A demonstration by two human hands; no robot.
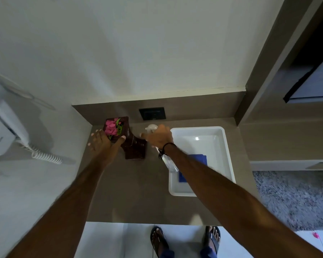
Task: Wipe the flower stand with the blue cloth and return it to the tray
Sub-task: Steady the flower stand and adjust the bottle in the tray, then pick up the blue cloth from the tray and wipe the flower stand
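The flower stand [135,148] is a dark brown wooden piece holding pink flowers [112,127]; it lies on the counter near the back wall, left of the tray. My left hand [103,144] rests at its left side with fingers spread and the thumb touching the wood. My right hand [159,135] is just right of the stand, shut on a clear spray bottle [169,163] whose body runs under my wrist. The blue cloth [198,159] lies in the white tray [226,146], partly hidden by my right forearm.
The grey-brown counter [134,192] ends at a front edge above my feet. A black wall socket [152,113] sits behind the stand. A white wall-mounted hair dryer [4,127] with a coiled cord hangs at the left. A tall cabinet panel rises at the right.
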